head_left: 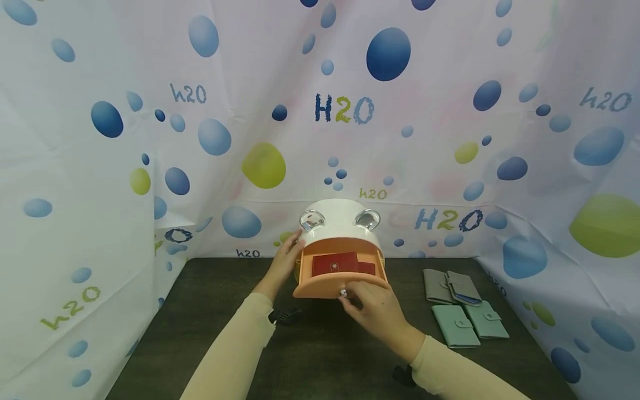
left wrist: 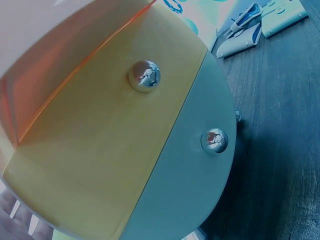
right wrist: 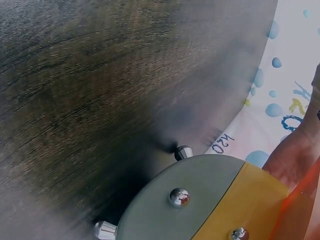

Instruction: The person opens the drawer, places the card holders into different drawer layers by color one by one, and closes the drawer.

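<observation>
A small rounded cabinet point(head_left: 337, 214) with a white top and two chrome rings stands at the table's far side. Its orange top drawer point(head_left: 320, 290) is pulled out, with red wallets point(head_left: 332, 263) lying inside. My right hand point(head_left: 377, 311) pinches the drawer's chrome knob point(head_left: 343, 292) between thumb and fingers. Against the cabinet's left side rests my left hand point(head_left: 286, 261), its fingers extended and partly hidden behind the cabinet. Below, the left wrist view has a yellow drawer point(left wrist: 105, 135) and a green drawer point(left wrist: 185, 175), both closed.
To the right on the dark table point(head_left: 320, 355) lie grey wallets point(head_left: 437, 285) and green wallets point(head_left: 456, 326), some overlapping. A white curtain point(head_left: 300, 161) with blue and green spots hangs behind the table and along both sides. The cabinet stands on short metal feet point(right wrist: 105, 230).
</observation>
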Demonstrator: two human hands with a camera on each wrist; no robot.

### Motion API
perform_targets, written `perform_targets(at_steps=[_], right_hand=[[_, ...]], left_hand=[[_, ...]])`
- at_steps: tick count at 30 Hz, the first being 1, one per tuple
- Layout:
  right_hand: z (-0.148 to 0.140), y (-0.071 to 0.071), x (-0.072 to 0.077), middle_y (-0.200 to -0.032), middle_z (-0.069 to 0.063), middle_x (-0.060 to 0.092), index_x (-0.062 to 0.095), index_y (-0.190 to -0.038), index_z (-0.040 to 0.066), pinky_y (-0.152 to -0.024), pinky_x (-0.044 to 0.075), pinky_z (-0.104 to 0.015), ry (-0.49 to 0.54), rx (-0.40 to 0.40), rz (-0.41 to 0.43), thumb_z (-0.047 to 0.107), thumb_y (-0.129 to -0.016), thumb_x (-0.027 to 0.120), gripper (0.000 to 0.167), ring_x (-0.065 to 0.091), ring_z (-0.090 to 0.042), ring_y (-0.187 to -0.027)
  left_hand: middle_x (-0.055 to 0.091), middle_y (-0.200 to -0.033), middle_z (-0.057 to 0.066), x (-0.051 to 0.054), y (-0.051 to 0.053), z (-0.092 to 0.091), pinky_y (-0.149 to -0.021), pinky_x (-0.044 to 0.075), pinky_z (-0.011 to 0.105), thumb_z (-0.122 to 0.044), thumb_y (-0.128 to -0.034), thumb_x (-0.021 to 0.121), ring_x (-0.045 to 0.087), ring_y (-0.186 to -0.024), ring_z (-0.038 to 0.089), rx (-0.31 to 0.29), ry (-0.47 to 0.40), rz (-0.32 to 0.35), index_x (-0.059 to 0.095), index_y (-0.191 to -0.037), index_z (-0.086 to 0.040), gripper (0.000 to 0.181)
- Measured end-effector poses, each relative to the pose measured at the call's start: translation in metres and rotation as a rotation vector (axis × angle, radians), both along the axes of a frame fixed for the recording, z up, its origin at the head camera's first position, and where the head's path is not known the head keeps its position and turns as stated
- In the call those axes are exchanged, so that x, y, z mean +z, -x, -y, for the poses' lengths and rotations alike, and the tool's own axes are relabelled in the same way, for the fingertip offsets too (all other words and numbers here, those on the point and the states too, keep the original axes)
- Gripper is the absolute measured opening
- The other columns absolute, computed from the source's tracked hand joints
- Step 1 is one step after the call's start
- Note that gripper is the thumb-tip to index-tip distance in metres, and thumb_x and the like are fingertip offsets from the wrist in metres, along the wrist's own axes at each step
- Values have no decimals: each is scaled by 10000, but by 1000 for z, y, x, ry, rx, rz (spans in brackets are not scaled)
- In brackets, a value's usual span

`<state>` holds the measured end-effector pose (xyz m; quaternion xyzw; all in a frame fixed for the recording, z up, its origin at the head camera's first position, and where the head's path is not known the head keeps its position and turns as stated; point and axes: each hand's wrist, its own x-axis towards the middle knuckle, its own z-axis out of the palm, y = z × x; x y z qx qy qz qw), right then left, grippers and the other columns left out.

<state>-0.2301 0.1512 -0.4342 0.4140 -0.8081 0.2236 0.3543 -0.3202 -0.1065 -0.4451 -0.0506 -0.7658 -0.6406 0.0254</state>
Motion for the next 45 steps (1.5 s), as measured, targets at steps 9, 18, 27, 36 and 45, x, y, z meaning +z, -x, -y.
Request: perform_targets(at_steps=[9, 18, 27, 36, 45], right_hand=[[1, 7, 5, -864, 44, 669, 660, -987, 114, -649, 566, -245, 31, -23, 1, 115, -714, 883, 352, 652, -67, -725], [2, 14, 4, -858, 42, 660, 657, -990, 119, -636, 550, -256, 45, -14, 12, 140, -751, 859, 313, 635, -87, -713], [5, 22, 5, -819, 60, 647, 653, -977, 134, -617, 528, -260, 58, -39, 13, 161, -758, 863, 305, 609, -64, -717], [7, 29, 5, -830, 57, 640, 666, -955, 138, -620, 527, -276, 85, -48, 26, 151, -757, 867, 282, 608, -74, -722], [10, 39, 4, -814, 73, 661, 678, -945, 151, -629, 531, -262, 97, -83, 50, 158, -759, 877, 273, 619, -66, -714]], left_hand=[[275, -1605, 214, 1, 0, -1, -1173, 240, 577, -386, -1061, 484, 260, -1466, 404, -19, -15, -7, 321, -1578, -115, 605], [212, -1623, 229, 14, -6, 0, -1179, 216, 583, -320, -1070, 483, 206, -1481, 418, -60, -38, 33, 284, -1582, -64, 607], [255, -1599, 258, 34, -21, -2, -1177, 245, 558, -272, -1076, 473, 265, -1460, 419, -63, -20, 26, 289, -1571, -25, 583], [275, -1605, 216, 7, -3, 1, -1183, 238, 549, -360, -1062, 491, 275, -1462, 397, -37, -11, -5, 311, -1577, -85, 610], [237, -1615, 227, 9, -2, 2, -1195, 193, 552, -343, -1069, 485, 212, -1483, 400, -49, -34, 23, 287, -1581, -67, 615]])
